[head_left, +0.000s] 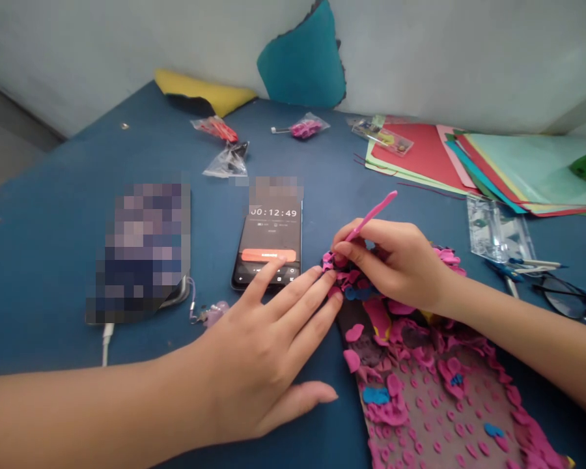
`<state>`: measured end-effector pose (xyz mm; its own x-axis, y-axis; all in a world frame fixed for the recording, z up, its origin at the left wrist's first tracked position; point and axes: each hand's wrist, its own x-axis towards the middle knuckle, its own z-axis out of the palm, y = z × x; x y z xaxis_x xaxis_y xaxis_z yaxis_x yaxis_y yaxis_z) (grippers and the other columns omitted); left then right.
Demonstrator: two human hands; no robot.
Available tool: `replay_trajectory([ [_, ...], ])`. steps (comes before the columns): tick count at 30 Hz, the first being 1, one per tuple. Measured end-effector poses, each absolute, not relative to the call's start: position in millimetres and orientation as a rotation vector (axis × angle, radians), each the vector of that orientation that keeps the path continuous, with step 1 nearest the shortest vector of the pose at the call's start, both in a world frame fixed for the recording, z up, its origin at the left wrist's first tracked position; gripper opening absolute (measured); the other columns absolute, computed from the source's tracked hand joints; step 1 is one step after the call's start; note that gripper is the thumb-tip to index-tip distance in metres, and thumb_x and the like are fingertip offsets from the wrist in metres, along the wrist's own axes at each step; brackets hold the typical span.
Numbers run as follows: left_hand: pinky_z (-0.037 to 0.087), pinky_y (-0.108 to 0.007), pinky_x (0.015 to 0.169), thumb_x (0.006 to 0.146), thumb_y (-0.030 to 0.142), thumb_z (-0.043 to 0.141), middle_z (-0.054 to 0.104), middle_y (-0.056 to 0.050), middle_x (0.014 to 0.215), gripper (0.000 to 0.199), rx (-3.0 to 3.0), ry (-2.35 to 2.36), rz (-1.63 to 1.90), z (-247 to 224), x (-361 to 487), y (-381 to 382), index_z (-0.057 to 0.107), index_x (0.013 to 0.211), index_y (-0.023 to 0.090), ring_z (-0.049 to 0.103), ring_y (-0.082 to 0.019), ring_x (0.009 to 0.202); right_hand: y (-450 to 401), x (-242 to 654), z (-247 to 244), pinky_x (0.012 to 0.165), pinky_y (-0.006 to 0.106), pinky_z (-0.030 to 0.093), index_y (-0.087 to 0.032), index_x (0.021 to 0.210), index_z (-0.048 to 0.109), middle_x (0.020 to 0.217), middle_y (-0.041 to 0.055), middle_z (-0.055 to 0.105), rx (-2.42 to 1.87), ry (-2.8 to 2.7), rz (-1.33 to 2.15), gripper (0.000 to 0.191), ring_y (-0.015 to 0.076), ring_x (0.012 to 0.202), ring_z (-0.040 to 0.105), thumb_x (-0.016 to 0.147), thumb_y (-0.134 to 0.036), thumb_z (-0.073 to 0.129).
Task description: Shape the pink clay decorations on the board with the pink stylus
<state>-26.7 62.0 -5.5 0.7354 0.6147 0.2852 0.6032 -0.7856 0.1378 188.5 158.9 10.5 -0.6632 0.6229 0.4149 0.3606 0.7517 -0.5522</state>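
Nearest, the left hand point(268, 339) lies palm down with its fingers spread and thumb held away from them, its fingertips meeting the far left corner of a brown board point(481, 374). The board rests on the blue tabletop point(53, 260), right of the left hand, its long axis running away from the person and leaning left at the far end; the near end is cut off by the frame. Pink clay pieces point(395, 407) and a few blue lumps point(376, 395) cover it, scattered nearby and crowded toward the far end. The right hand point(390, 260) is above that crowded end, thumb and forefinger pinching a slim pink stick point(374, 212) that slants down and left to the same corner, close to the left fingertips; its lower tip is hidden, so contact cannot be told. Both hands are thus about equally near that corner. Left of it, a phone point(268, 234) shows a timer, the left little finger overlapping its lower end. Farther left is a second device point(144, 247) with a white cable point(106, 342); to the right, glasses point(561, 296). Beyond are coloured sheets point(420, 159), a pink packet point(307, 127), and by the wall point(444, 58), a teal piece point(303, 62).
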Motion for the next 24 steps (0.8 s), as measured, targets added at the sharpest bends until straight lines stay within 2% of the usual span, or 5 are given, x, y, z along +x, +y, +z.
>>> replay_trajectory([
  [12, 0.010, -0.051, 0.124, 0.106, 0.049, 0.036, 0.047, -0.017, 0.151, 0.058, 2.852, 1.018, 0.494, -2.8, -25.7, 61.5, 0.050, 0.143, 0.007, 0.040, -0.031, 0.143, 160.2, 190.4, 2.8, 0.068, 0.026, 0.053, -0.018, 0.078, 0.060, 0.080, 0.0066, 0.072, -0.577, -2.410, 0.460, 0.022, 0.0156, 0.073, 0.066, 0.098, -0.014, 0.051],
  [17, 0.016, -0.052, 0.122, 0.106, 0.049, 0.035, 0.048, -0.018, 0.150, 0.058, 2.864, 1.034, 0.479, -2.5, -25.6, 61.1, 0.050, 0.143, 0.007, 0.041, -0.032, 0.142, 159.7, 189.5, 1.0, 0.068, 0.026, 0.052, -0.016, 0.078, 0.060, 0.080, 0.0087, 0.072, -0.557, -2.413, 0.455, 0.023, 0.0165, 0.075, 0.066, 0.098, -0.014, 0.050],
  [21, 0.024, -0.051, 0.117, 0.107, 0.049, 0.029, 0.047, -0.018, 0.151, 0.059, 2.921, 1.037, 0.426, -3.3, -26.4, 61.5, 0.049, 0.143, 0.007, 0.040, -0.032, 0.141, 158.1, 189.4, 2.6, 0.065, 0.022, 0.051, -0.018, 0.080, 0.059, 0.079, 0.0039, 0.071, -0.675, -2.311, 0.558, 0.019, 0.0127, 0.069, 0.064, 0.097, -0.014, 0.051],
  [24, 0.025, -0.051, 0.114, 0.108, 0.047, 0.022, 0.046, -0.018, 0.151, 0.059, 2.974, 1.027, 0.384, -3.9, -27.0, 61.9, 0.048, 0.144, 0.007, 0.039, -0.032, 0.142, 157.3, 190.3, 3.8, 0.059, 0.020, 0.048, -0.019, 0.080, 0.057, 0.073, 0.0010, 0.067, -0.764, -2.201, 0.609, 0.019, 0.0104, 0.061, 0.060, 0.098, -0.016, 0.051],
])
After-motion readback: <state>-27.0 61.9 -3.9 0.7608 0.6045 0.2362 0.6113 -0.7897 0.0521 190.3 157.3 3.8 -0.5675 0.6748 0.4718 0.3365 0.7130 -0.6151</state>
